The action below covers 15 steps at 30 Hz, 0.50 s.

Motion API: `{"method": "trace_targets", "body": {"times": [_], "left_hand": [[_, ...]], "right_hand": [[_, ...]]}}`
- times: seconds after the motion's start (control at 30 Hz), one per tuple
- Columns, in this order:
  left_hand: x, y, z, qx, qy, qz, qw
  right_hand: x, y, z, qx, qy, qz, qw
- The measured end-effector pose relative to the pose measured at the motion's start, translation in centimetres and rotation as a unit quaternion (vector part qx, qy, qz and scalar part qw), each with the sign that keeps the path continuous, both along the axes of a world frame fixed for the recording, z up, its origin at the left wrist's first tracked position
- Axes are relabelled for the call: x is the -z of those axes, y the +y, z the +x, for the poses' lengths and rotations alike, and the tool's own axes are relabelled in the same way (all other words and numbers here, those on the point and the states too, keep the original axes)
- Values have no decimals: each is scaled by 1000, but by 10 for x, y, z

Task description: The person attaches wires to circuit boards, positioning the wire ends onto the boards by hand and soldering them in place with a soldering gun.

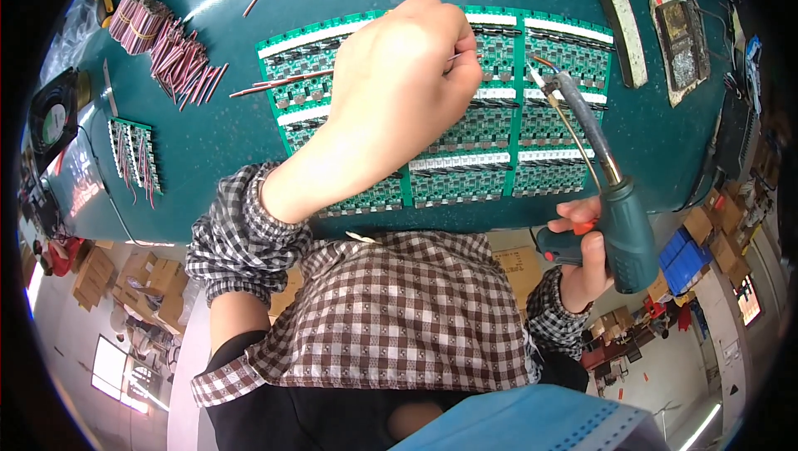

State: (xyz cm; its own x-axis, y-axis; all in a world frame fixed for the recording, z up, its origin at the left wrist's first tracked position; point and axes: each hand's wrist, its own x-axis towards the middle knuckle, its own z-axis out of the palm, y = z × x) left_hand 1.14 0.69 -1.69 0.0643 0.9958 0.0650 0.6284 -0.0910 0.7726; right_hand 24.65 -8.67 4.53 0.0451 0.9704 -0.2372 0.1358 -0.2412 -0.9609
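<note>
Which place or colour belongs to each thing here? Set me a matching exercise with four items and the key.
1. Soldering gun
2. Fan
3. Loose wire pile
4. Green circuit boards

A. Beneath the left hand
B. Reddish-brown, upper left
C. Held in the right hand
D. Black, near the picture's left edge

Pairs: 1-C, 2-D, 3-B, 4-A

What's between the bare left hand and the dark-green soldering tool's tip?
In the head view, white-striped green circuit boards lie between the left hand and the soldering tool's tip.
</note>
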Motion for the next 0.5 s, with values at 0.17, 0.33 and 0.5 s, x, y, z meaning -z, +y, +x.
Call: {"method": "trace_targets", "body": {"times": [0.17,0.33,0.5], "left_hand": [[-2,1,0,4,5,0,1000],[-5,2,1,2,8,-6,1000],[-2,2,1,1,7,-8,1000]], "right_hand": [[-2,0,-4,-13,-13,1,1000],[-2,0,-6,-44,-37,-17,998],[-4,1,-7,-60,-48,-26,997]]}}
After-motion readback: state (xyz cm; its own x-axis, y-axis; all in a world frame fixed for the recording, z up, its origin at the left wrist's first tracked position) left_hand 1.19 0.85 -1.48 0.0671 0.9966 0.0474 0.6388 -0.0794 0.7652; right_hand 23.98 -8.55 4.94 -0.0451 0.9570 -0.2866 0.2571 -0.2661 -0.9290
